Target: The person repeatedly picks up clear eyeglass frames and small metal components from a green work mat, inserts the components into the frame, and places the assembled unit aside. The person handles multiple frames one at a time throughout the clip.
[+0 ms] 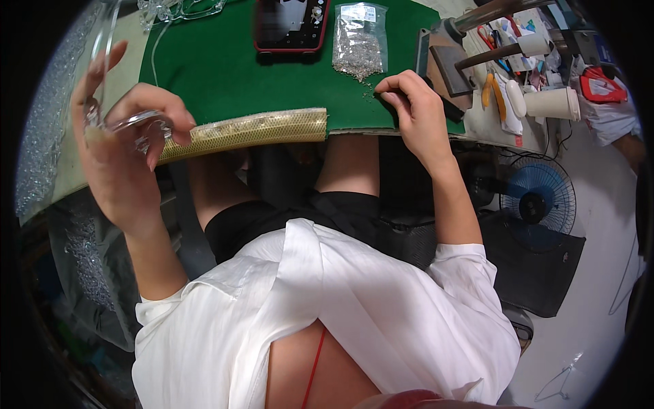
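Note:
My left hand [119, 146] is raised at the left with bent fingers, gripping a clear plastic eyeglass frame [151, 117]. One long transparent part of it rises above the fingers, and the hand hides some of the rest. On the green mat [238, 85], my right hand [419, 112] has thumb and forefinger pinched together. Whatever lies between those fingertips is too small to make out. Beside them are scattered tiny metal pieces [368, 88], spilling from the open end of a clear plastic bag [360, 41].
A gold mesh-patterned strip [272, 133] runs along the table's front edge. A phone [289, 27] stands at the back, near more clear frames [180, 10]. To the right are a metal bench tool [449, 58], yellow-handled pliers [494, 95], a white cup [552, 103] and a fan [538, 194].

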{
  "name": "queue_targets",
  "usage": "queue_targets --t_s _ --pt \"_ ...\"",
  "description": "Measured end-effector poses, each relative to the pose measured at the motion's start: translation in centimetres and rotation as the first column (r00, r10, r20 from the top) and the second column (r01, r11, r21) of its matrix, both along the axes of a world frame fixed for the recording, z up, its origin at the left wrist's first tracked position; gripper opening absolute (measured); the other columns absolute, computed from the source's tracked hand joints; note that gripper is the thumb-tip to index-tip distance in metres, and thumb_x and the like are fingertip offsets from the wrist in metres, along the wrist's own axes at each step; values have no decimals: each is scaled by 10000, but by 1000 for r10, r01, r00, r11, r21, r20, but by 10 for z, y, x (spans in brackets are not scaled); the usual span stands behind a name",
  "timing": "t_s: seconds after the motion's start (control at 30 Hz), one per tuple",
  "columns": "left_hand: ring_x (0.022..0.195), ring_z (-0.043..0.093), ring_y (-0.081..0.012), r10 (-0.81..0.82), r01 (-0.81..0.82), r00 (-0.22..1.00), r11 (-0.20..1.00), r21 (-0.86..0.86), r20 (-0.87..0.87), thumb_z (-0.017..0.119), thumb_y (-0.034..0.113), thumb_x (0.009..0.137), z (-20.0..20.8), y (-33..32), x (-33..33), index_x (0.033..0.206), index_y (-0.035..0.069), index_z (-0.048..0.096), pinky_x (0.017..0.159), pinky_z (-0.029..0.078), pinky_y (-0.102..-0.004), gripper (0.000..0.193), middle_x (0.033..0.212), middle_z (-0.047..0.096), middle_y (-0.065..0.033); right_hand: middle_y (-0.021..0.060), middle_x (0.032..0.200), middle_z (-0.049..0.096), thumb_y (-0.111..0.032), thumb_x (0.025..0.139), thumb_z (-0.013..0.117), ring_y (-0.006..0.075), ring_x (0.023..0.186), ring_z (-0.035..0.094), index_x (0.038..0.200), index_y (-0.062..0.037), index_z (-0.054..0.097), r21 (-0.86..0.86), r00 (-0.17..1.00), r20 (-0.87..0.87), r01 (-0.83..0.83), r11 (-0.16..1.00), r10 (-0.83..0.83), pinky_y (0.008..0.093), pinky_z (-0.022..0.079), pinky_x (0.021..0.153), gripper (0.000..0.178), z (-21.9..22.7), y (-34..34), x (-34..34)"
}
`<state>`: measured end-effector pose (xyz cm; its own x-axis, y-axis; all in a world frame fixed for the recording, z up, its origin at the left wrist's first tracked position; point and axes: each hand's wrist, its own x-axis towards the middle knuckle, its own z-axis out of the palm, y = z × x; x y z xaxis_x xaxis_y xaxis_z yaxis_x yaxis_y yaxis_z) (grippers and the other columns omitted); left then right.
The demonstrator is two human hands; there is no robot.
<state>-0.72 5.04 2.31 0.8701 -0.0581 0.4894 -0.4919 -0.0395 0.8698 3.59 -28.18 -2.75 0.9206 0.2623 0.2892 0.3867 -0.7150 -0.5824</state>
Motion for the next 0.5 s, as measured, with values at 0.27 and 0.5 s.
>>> queue_targets --t_s 0.27,0.5 --pt "584 545 -105 96 -95 995 991 90 -3 396 639 901 -6 -28 4 1393 -34 250 450 330 -155 845 771 600 -135 87 781 598 -43 771 681 249 693 606 816 -9 626 11 1000 -16 15 1000 -15 323 476 606 78 -3 2 1" --pt "599 554 -97 122 -124 991 991 43 59 426 618 905 -11 -37 6 1388 -43 233 437 304 -154 841 775 606 -130 81 756 572 -88 779 679 277 713 579 770 -28 595 -166 996 91 30 986 -15 372 459 625 104 -4 10 2"
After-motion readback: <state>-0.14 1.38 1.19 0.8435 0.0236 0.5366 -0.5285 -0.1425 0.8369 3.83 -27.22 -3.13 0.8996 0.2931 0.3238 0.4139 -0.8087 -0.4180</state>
